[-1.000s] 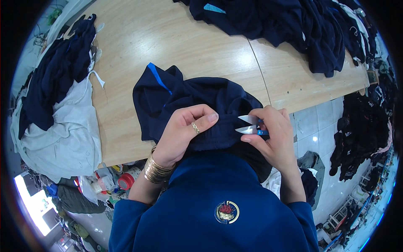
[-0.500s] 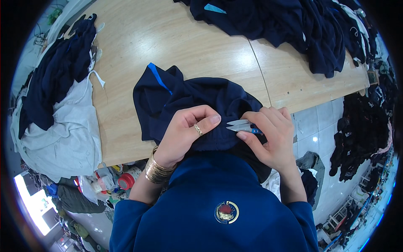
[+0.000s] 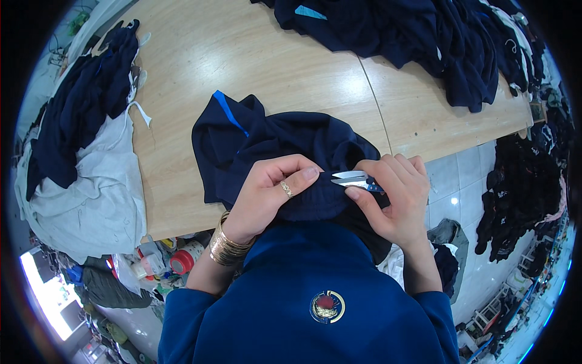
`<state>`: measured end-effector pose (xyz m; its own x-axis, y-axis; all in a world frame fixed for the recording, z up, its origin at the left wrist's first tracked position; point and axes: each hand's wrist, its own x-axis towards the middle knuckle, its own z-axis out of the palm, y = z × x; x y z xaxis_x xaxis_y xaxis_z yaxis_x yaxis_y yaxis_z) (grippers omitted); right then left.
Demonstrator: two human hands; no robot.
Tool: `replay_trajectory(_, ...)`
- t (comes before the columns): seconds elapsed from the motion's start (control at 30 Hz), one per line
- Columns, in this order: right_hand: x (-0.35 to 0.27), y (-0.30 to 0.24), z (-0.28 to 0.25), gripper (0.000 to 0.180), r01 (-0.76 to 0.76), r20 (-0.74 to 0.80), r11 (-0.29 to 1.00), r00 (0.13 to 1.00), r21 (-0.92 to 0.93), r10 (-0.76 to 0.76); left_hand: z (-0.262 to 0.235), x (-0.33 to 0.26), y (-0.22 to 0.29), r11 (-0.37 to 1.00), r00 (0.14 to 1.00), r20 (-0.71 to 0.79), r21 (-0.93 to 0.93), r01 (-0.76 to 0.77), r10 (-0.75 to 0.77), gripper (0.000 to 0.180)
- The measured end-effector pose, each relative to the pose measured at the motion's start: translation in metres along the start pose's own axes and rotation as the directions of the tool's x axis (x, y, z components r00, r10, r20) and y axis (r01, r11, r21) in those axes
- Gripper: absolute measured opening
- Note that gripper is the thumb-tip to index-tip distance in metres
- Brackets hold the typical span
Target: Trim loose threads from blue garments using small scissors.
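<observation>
A navy garment (image 3: 285,136) with a bright blue strip lies bunched at the table's near edge, its gathered, elastic-looking band toward me. My left hand (image 3: 276,185) pinches at this band between thumb and forefinger; whether a thread is in the pinch is too small to tell. In my right hand (image 3: 391,191) are small thread snips (image 3: 351,179) with blue handles. Their two blades stand apart and point left, just short of my left fingertips, over the navy cloth. The fingers partly cover the handles.
More navy garments (image 3: 388,30) are heaped at the table's far right. Navy and light grey clothes (image 3: 91,176) hang over its left edge. Below the wooden table (image 3: 182,67) at left are cones and bags (image 3: 182,261). Dark clothes (image 3: 524,194) lie at right by the tiled floor.
My right hand and the snips have shifted slightly right, away from my left fingertips. The left hand and the garment have barely moved.
</observation>
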<state>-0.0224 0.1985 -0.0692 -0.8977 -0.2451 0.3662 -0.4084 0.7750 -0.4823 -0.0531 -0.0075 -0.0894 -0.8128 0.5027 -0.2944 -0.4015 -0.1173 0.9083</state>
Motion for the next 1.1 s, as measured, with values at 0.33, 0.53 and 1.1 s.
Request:
replay_trajectory(0.33,0.0016,0.0,-0.0031,0.022,-0.001,0.059,1.0,0.998,0.021,0.0,0.0015,0.0002,0.0024,0.988,0.996,0.016,0.124,-0.09,0.089,0.019)
replay_trajectory(0.53,0.0014,0.0018,-0.0037,0.022,0.015,0.045,0.999,0.999,0.04,-0.017,0.0008,0.0006,0.0014,0.987,0.996,0.026,0.139,-0.084,0.081,0.019)
replay_trajectory(1.1,0.0019,-0.0003,-0.0056,0.023,0.02,0.023,0.999,1.0,-0.03,-0.019,0.0001,0.0011,0.0023,0.99,0.995,0.006,0.095,-0.101,0.101,0.017)
